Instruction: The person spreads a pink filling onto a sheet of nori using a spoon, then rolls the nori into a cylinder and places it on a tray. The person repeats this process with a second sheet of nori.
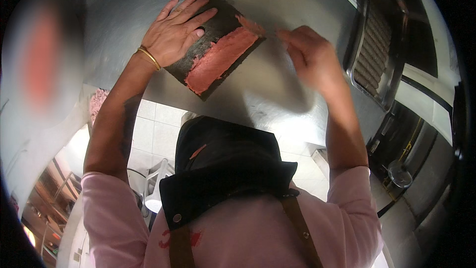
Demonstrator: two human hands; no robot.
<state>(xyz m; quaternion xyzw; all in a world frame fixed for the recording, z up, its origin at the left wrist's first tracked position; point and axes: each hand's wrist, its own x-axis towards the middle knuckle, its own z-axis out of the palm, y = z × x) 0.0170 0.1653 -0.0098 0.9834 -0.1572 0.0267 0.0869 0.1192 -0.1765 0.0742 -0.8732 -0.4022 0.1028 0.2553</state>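
Note:
My left hand (174, 31) lies palm down, fingers spread, on the upper left part of a dark sheet that looks like nori seaweed (176, 66). A gold-coloured bangle (150, 58) circles that wrist. Pink paste (222, 57) covers a long, uneven band of the sheet, along its lower right side. At the band's upper end, a blurred reddish strip (250, 25) reaches past the sheet's edge. My right hand (310, 54) is just right of the sheet, fingers curled and blurred by motion. Whether anything is between its fingertips is unclear.
The sheet rests on a metal worktop (223, 108). At the right stands a metal tray (353, 70) holding a row of ridged greyish-brown pieces (373, 50). A blurred oval patch hides the far left. Below the worktop's near edge are a white stool (158, 186) and tiled floor (154, 128).

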